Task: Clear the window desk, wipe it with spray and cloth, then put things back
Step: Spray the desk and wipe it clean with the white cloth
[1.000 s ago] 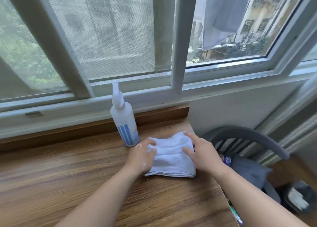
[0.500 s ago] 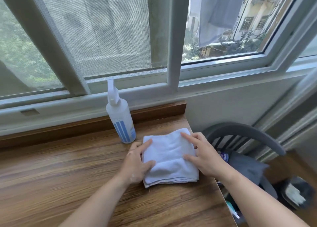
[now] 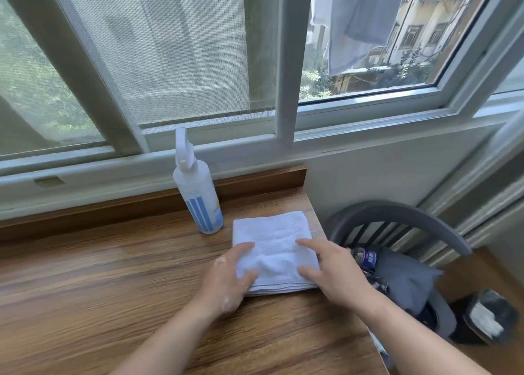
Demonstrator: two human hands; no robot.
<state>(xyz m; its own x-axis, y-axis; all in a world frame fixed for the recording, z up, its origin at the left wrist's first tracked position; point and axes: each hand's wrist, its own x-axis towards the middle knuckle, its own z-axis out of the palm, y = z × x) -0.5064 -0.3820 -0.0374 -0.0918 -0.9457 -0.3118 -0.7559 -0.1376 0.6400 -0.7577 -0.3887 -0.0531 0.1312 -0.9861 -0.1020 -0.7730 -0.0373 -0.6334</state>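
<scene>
A wooden tabletop sits under a window. The folded cloth lies flat beside the upright spray bottle. The left hand and right hand press it, fingers spread apart.

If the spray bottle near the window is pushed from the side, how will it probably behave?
The spray bottle is tall and narrow and stands upright on the desk, so a push near its top would probably tip it. A push low down may slide it, since the wood looks smooth. It looks like plastic, so likely light and not fragile; its fill level is unclear.
</scene>
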